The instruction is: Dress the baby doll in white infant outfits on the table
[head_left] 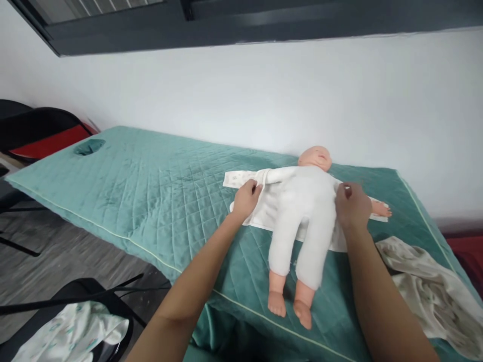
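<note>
"White fabric made the doll (307, 196) look soft and light to me; where was the best hold?"

"Under the padded trunk, I thought. The bare head (316, 157) and feet (276, 303) seemed stiffer and smoother, likelier to slip. The thin shirt (260, 213) spread beneath looked limp, best taken by its edges."

"And the hands?"

"The left hand (247, 198) pinched the shirt near one sleeve (238, 178). The right hand (353, 203) was curled at the doll's other side; its fingertips were partly hidden, so I couldn't tell what they gripped."

"How did the doll lie?"

"On its back on the green quilted cover (169, 191), plump and white, head near the wall (226, 95), legs slightly parted, peach-toned feet bare."
</note>
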The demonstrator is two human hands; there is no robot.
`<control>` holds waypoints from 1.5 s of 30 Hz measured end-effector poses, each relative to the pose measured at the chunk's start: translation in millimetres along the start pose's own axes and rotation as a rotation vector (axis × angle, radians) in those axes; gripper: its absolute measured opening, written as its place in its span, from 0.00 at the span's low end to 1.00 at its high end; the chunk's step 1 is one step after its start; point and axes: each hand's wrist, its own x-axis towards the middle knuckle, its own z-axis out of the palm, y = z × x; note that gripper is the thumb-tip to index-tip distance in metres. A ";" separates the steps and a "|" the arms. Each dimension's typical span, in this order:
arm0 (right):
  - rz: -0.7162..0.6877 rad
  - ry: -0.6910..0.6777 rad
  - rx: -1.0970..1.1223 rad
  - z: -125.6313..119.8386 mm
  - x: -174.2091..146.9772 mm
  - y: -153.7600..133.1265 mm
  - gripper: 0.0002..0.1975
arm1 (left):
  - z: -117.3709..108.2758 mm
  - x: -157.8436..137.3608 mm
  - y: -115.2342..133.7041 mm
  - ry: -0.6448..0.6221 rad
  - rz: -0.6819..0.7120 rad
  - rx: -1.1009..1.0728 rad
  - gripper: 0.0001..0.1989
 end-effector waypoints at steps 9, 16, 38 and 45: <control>0.059 -0.128 0.051 8.3 -6.7 6.9 0.19 | 6.5 24.7 57.9 -0.005 0.126 -0.221 0.09; -0.041 -0.174 0.336 14.7 -18.1 -2.2 0.24 | 4.0 39.0 89.4 -0.056 0.211 -0.182 0.08; -0.088 -0.333 0.620 48.8 -22.6 -4.4 0.23 | -15.5 -75.7 137.4 -0.161 0.788 0.353 0.11; -0.049 -0.334 0.622 46.0 -22.5 -8.1 0.23 | -33.3 -98.5 77.8 0.171 0.320 0.195 0.11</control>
